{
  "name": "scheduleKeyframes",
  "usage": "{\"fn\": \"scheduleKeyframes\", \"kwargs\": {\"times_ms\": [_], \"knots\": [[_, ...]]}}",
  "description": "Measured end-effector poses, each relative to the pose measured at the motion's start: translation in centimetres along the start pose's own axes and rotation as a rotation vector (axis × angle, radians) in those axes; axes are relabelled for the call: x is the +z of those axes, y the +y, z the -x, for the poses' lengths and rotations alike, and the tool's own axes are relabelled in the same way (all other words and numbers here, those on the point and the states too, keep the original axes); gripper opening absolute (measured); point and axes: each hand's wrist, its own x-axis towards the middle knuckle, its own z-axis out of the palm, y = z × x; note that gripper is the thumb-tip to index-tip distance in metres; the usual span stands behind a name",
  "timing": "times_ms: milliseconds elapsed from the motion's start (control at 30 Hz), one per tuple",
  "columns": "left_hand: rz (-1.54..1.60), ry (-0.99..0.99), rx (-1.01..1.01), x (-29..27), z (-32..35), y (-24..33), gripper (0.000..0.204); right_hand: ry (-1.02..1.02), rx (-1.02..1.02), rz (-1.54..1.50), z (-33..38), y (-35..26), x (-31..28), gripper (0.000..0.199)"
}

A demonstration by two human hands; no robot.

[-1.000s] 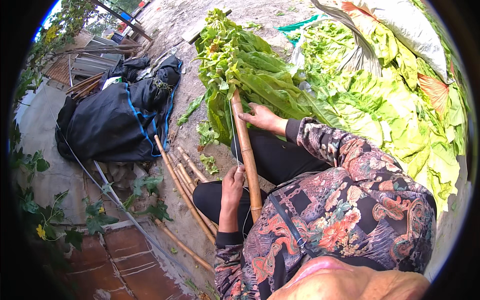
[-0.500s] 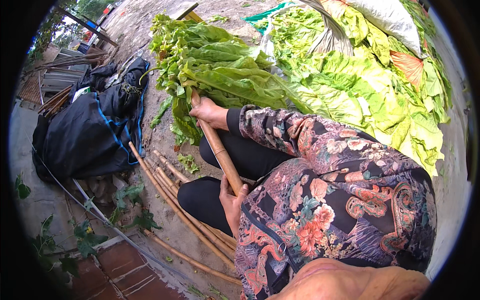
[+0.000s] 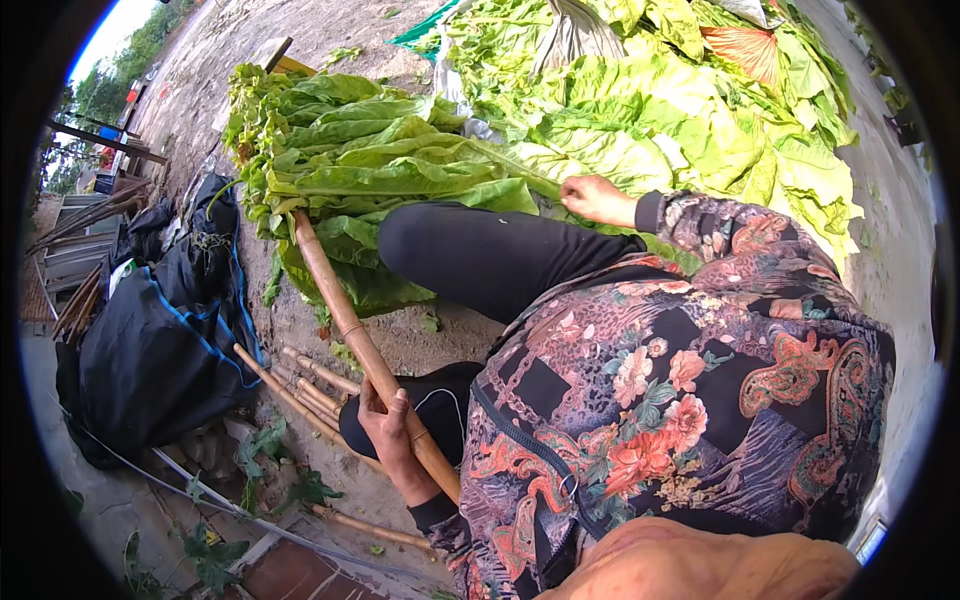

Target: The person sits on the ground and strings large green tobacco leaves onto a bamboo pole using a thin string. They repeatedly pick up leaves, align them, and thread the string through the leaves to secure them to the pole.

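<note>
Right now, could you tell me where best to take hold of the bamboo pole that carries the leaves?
Probably the bare lower stretch of the bamboo pole, from above, just beyond the left hand: it lies slanted and clear there, while its far end sits buried under green leaves.

You are outdoors in daylight: bare dirt ground (image 3: 300,40) at twelve o'clock, a black tarp bundle (image 3: 150,350) at nine, trees (image 3: 120,70) at eleven.
</note>
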Motion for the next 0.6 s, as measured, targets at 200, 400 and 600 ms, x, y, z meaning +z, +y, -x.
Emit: {"fn": "scheduleKeyframes", "kwargs": {"times_ms": [200, 400, 600], "knots": [[0.055, 0.004, -0.090, -0.5, 0.4, -0.4, 0.078, -0.783, 0.951, 0.002, 29.9, 9.7, -0.6, 0.027], [-0.019, 0.032, -0.274, -1.7, 4.4, 1.8, 0.085, -0.712, 1.138, -0.064, 28.1, 1.1, -0.3, 0.027], [-0.026, -0.035, -0.359, -2.4, 4.5, 4.7, 0.081, -0.633, 0.985, -0.053, 16.5, -0.3, 1.3, 0.026]]}}
